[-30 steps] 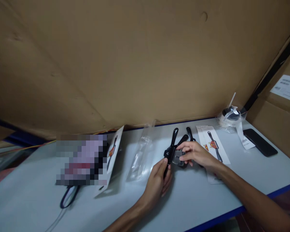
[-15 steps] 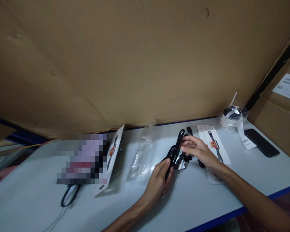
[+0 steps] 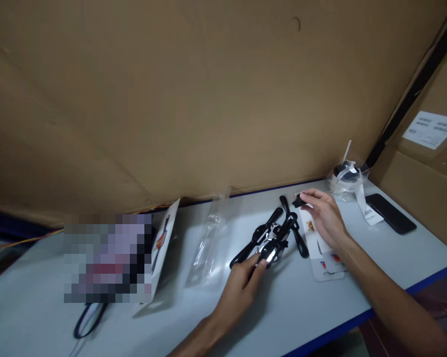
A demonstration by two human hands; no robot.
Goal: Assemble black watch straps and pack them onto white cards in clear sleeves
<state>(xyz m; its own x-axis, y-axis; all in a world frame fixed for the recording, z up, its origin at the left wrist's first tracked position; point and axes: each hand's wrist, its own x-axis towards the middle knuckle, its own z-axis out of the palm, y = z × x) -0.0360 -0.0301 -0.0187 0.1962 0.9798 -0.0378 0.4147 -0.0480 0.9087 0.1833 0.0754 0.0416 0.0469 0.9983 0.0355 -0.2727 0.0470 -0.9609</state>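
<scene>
My left hand (image 3: 241, 285) is closed around the near end of a black spokeshave (image 3: 277, 244), tilted over the table, with shiny metal at its middle. Pinched in the fingertips of my right hand (image 3: 325, 214) is a small black piece (image 3: 299, 201), raised to the right of the tool and apart from it. Another black spokeshave (image 3: 259, 233) lies just left of the held one. Behind it to the right, a third black spokeshave (image 3: 300, 243) is partly covered. Printed cards (image 3: 322, 270) with a tool picture lie under my right forearm.
A clear plastic blister (image 3: 208, 243) lies left of the tools, beside a leaning printed card (image 3: 163, 250) and a blurred-out object (image 3: 111, 258). A plastic-wrapped cup (image 3: 346, 178) and a black phone (image 3: 390, 213) sit at the right. Cardboard (image 3: 208, 99) walls the back.
My right hand has moved off the held spokeshave to the right, now with the small black piece. The tool in my left hand has turned, showing its metal. The view has shifted slightly.
</scene>
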